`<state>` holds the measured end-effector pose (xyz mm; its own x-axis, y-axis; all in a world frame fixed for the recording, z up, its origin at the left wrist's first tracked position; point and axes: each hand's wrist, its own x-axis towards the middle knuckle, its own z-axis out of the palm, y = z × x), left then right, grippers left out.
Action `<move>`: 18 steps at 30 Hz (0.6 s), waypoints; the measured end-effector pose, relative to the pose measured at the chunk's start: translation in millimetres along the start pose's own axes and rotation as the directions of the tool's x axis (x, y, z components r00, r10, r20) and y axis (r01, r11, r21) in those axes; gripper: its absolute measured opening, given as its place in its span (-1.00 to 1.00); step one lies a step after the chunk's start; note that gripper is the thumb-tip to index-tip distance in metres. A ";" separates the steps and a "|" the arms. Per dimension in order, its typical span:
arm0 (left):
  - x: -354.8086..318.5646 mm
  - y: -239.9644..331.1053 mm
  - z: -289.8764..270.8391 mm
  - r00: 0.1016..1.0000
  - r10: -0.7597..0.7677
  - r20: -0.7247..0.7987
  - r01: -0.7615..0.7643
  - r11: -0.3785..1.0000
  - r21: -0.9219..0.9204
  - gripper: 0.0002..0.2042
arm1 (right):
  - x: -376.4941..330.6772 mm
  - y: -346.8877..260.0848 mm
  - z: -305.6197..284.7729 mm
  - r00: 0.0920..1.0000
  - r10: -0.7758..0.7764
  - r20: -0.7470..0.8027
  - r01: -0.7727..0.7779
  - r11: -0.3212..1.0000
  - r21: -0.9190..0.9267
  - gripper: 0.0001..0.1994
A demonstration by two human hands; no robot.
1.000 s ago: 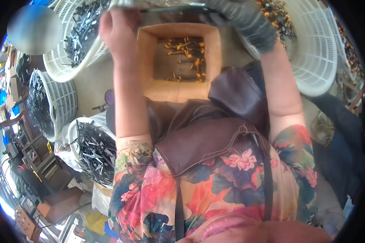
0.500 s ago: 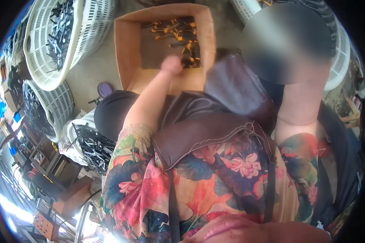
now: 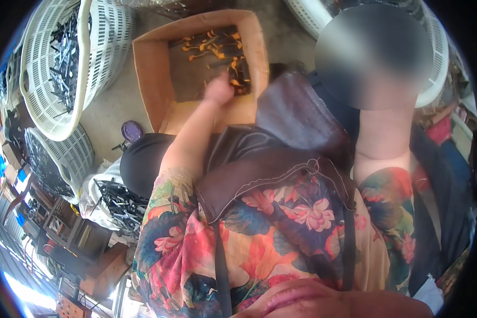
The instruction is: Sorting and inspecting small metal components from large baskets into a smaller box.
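Note:
Inside an open cardboard box (image 3: 148, 71) in front of me, my left hand (image 3: 220, 90) touches the edge of a cluster of black-and-orange handle-like pieces (image 3: 212, 43). Its fingers look bent and close together. Blur and the pieces beside them hide whatever they hold. The pieces lie along the far and right parts of the box floor, roughly in rows. My right forearm (image 3: 385, 132) reaches forward on the right. A round grey blurred patch covers my right hand and anything in it.
White slatted baskets (image 3: 103, 53) on the left hold many thin black parts (image 3: 64, 66). A white sack (image 3: 93, 204) with similar parts stands nearer. A purple round lid (image 3: 132, 131) lies by my knee. A brown apron (image 3: 286, 100) covers my lap. Another white basket (image 3: 437, 90) stands at the right.
My left hand has moved slightly right within the box, against the black-and-orange pieces. The whole view has shifted, so the box appears further left and lower. My right forearm keeps its pose.

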<state>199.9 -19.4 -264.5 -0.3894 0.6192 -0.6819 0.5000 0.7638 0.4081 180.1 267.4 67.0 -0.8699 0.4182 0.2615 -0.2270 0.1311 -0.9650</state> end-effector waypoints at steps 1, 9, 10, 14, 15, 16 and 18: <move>2.1 -0.8 4.4 0.976 -0.107 -0.187 0.068 0.977 -0.204 -0.57 | -1.2 0.8 6.0 1.000 -0.008 0.019 0.008 1.000 -0.003 -0.70; 6.7 18.6 2.9 0.971 -0.142 -0.192 0.120 0.985 -0.121 -0.55 | -26.0 -1.3 78.4 0.976 -0.137 0.168 0.175 0.956 -0.235 -0.70; 21.4 -2.7 17.9 0.839 0.358 -0.410 -0.053 0.803 0.593 -0.57 | -30.0 -9.8 91.0 0.973 -0.138 0.184 0.180 0.955 -0.235 -0.70; 36.7 -6.2 13.5 0.881 0.079 -0.467 -0.229 0.934 -0.274 -0.61 | -20.6 -4.1 89.2 0.977 -0.155 0.146 0.185 0.957 -0.224 -0.69; 36.1 -22.4 13.4 0.850 -0.065 -0.523 -0.316 0.732 -0.604 -0.63 | -15.1 0.6 96.5 0.977 -0.161 0.142 0.186 0.964 -0.188 -0.69; 46.8 -32.5 -1.7 0.927 -0.171 -0.334 -0.157 0.631 -0.760 -0.67 | -4.8 13.3 94.2 0.967 -0.180 0.181 0.206 0.969 -0.136 -0.69; 56.2 -40.5 -20.7 0.911 0.074 -0.406 -0.399 0.408 -0.821 -0.75 | 15.0 54.9 63.4 0.938 -0.240 0.249 0.258 0.965 -0.044 -0.67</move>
<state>141.7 -11.7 -306.8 -0.6318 0.6946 -0.3441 -0.2753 0.2139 0.9373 126.8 223.9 16.7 -0.8710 0.1372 0.4718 -0.4243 0.2742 -0.8630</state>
